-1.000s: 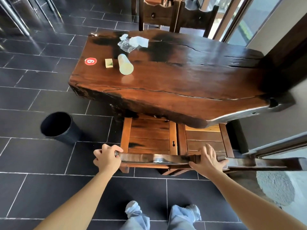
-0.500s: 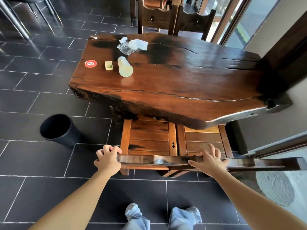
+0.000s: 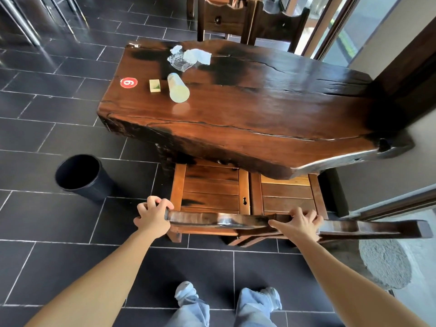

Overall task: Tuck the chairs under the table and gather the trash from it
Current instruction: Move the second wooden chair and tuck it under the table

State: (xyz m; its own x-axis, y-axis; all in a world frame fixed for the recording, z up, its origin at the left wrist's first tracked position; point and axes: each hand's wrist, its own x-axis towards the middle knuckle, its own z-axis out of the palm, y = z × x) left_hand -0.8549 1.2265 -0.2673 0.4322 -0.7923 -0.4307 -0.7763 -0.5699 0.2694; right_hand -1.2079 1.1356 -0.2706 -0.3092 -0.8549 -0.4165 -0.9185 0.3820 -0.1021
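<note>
A thick slab wooden table (image 3: 259, 119) fills the middle. Two wooden chairs stand side by side at its near edge, the left chair (image 3: 210, 192) and the right chair (image 3: 285, 197), their seats partly under the top. My left hand (image 3: 152, 217) grips the left end of the left chair's backrest. My right hand (image 3: 298, 223) rests on the backrests where the two chairs meet. On the far left of the table lie a tipped plastic cup (image 3: 178, 90), crumpled clear wrap with a tissue (image 3: 188, 58), and a small yellow block (image 3: 154, 85).
A black bin (image 3: 81, 177) stands on the dark tiled floor to the left of the chairs. A red number 6 sticker (image 3: 128, 82) marks the table. Two more chairs (image 3: 250, 22) stand at the far side. A wall and door frame close off the right. My feet are below.
The chairs have slid a little further under the table, and both hands moved forward with the backrests. My view has shifted slightly closer.
</note>
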